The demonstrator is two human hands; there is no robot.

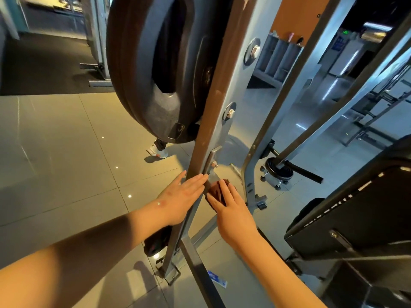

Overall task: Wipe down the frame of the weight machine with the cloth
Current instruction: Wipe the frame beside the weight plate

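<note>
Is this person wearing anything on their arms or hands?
No. Both forearms are bare, no sleeves in view; the left hand and right hand show no gloves, rings or watch. A small white speck sits at the left wrist.

The frame upright (206, 130) runs down the middle to the floor (66, 152). Weight plates (155, 70) hang on its left, with a shoe (158, 150) on the floor behind them. The left hand (182, 194) lies flat on the upright's left face. The right hand (231, 210) presses the cloth (219, 188) on its right, below a bracket (212, 158). A wheeled stool (279, 172) stands behind to the right.
</note>
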